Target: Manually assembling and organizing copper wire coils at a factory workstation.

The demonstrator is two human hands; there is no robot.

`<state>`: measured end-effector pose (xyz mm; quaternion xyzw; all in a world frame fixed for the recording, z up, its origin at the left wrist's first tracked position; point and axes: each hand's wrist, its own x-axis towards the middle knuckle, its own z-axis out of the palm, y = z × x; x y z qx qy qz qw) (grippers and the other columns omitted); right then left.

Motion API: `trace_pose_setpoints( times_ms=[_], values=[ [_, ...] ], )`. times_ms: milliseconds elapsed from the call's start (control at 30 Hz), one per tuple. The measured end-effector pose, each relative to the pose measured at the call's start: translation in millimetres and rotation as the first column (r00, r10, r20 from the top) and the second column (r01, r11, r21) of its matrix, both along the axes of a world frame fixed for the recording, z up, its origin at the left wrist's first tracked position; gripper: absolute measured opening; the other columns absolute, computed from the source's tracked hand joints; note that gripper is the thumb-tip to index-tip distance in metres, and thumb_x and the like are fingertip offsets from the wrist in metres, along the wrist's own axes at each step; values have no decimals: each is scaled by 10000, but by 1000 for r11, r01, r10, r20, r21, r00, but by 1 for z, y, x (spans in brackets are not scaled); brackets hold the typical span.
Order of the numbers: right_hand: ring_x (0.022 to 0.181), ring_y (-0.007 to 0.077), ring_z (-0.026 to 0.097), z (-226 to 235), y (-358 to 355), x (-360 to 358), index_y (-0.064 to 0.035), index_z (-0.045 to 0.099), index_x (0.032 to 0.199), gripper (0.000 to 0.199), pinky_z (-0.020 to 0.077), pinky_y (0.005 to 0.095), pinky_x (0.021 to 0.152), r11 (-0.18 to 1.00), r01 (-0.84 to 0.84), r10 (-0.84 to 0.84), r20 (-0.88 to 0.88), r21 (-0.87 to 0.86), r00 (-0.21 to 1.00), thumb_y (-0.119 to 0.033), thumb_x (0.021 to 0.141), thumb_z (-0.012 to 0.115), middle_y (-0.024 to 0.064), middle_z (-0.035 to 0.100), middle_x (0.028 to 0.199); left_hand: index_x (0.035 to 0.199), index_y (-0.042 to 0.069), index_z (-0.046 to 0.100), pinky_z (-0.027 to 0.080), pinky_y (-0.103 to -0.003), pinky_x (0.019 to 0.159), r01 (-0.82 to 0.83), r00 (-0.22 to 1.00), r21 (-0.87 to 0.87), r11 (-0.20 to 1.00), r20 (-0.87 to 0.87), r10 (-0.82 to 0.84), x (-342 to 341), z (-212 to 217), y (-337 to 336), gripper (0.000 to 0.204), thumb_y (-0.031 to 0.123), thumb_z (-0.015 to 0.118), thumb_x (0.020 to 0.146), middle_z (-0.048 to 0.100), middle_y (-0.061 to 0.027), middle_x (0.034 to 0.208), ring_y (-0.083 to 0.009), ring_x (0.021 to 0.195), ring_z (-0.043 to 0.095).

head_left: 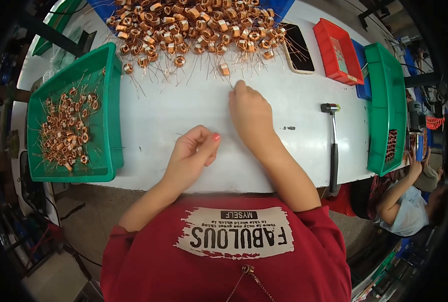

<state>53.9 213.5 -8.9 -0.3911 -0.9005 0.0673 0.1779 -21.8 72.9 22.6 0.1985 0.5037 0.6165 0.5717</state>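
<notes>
Copper coils (199, 30) lie heaped at the far edge of the white tabletop (173, 126), each a small wound ring with stiff bare leads poking out. Our right hand (249, 113) reaches toward the heap, fingertips pressed down near a stray coil (224, 69); whether that grip has closed on a lead we cannot tell. Our left hand (194, 151) pinches a thin wire (183, 137) between thumb and forefinger, grip together on it. We judge it wise to lift one coil by its body, since the springy leads tangle easily. The green tray (110, 100) on our left holds more coils. To our right rest a dark phone (298, 48) and a small hammer (332, 146).
</notes>
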Motion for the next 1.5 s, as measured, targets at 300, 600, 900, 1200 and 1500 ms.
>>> trace_pose_setpoints(
  times_ms=[300,600,900,1200,1500],
  values=[
    [532,70,411,46,-44,102,-18,535,779,103,326,178,513,276,-261,-413,-360,-925,836,-84,857,529,4,499,599,817,34,534,343,-175,506,-6,896,-51,999,444,28,9,-23,3,186,198,520,904,528,-25,711,-81,603,476],
    [564,88,446,69,-63,126,-3,556,854,128,350,190,544,218,-358,-495,-419,-908,761,-121,879,511,31,519,628,1136,35,518,384,-150,468,-37,836,29,999,549,15,37,-5,21,301,187,569,881,587,-129,1069,-127,740,560],
    [865,188,509,37,-44,119,19,445,1159,403,375,283,768,416,-576,-337,-708,-703,621,-113,800,572,140,557,971,1084,42,534,411,-171,463,-83,765,247,965,637,-97,14,-1,16,255,123,601,851,591,-153,1024,-151,756,596],
    [1008,223,529,37,-37,66,-30,233,1368,915,393,311,866,358,-831,-140,-904,-426,403,34,581,695,185,549,1151,1020,37,545,425,-191,480,-5,790,288,958,588,-173,13,15,9,236,131,630,821,579,-142,1002,-152,755,527],
    [930,204,561,35,-46,60,-28,194,1385,992,423,302,828,334,-862,-286,-912,-382,293,43,557,734,173,593,1064,987,6,587,514,-255,613,56,811,183,982,564,-152,11,12,6,238,72,676,776,610,-163,983,-199,754,615]
  ],
)
